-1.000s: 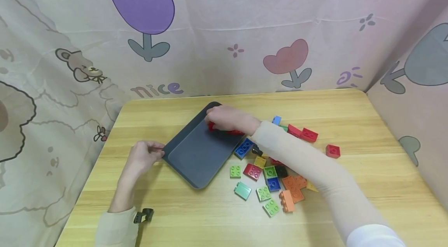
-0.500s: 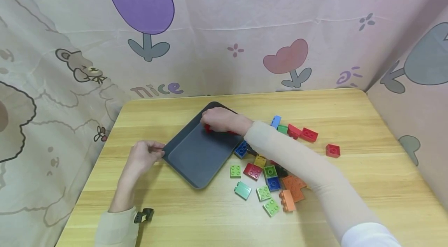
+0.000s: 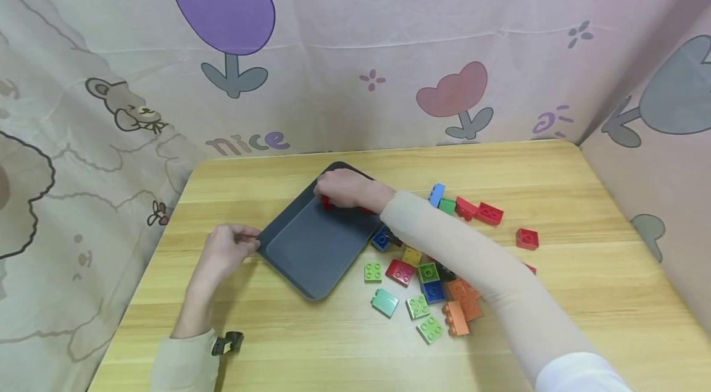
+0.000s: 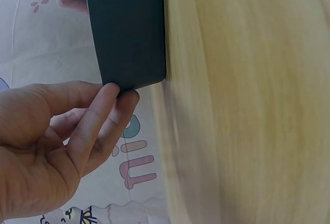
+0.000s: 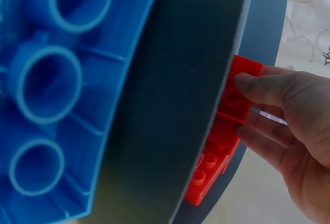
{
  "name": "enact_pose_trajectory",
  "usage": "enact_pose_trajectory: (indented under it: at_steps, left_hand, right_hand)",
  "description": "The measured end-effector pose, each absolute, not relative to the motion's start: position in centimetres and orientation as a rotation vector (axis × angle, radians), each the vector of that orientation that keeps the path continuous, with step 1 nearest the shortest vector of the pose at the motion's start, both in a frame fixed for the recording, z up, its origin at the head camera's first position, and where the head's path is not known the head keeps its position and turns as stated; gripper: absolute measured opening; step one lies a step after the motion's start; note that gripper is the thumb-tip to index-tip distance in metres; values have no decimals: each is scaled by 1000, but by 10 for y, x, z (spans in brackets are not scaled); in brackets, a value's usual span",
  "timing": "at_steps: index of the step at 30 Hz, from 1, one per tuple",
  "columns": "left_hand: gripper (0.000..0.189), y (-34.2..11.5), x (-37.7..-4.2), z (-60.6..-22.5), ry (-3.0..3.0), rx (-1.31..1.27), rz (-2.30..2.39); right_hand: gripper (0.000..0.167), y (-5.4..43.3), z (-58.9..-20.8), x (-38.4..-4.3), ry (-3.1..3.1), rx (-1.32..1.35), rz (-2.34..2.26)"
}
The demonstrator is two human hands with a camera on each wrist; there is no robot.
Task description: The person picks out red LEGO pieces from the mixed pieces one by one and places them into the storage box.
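A dark grey rectangular tray (image 3: 311, 262) lies at an angle on the table. My left hand (image 3: 226, 250) pinches its left corner between the fingertips; the left wrist view shows them at the tray wall (image 4: 126, 33). Inside the tray's far end is my right hand (image 3: 347, 188), holding a red toy building brick (image 3: 326, 201). In the right wrist view the thumb presses on the studs of that red brick (image 5: 230, 97). More red brick (image 5: 209, 170) sits right beside it, partly hidden by the tray wall; whether the pieces are joined I cannot tell.
Loose bricks lie right of the tray: a blue one (image 3: 381, 239), a dark red one (image 3: 400, 273), lime green ones (image 3: 418, 306), orange ones (image 3: 456, 318) and others. Red bricks (image 3: 489, 213) lie farther back. My right forearm crosses over part of the pile. A printed cloth (image 3: 333, 40) hangs behind.
My right hand has shifted a little left inside the tray with the red brick. The left hand and the tray have stayed in place.
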State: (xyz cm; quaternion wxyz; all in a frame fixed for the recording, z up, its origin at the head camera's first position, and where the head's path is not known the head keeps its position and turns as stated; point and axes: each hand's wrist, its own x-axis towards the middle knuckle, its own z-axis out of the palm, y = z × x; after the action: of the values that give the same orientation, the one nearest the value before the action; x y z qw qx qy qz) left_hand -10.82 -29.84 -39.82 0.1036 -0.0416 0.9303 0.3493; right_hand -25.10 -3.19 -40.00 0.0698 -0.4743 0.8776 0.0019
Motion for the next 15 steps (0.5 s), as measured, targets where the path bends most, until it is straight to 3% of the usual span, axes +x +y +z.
enact_pose_trajectory:
  at_steps: [15]
  left_hand:
    - [23,-299,-108,-397,2744,-126,1031]
  right_hand:
    - [23,-42,-403,-254,2661,-1457,73]
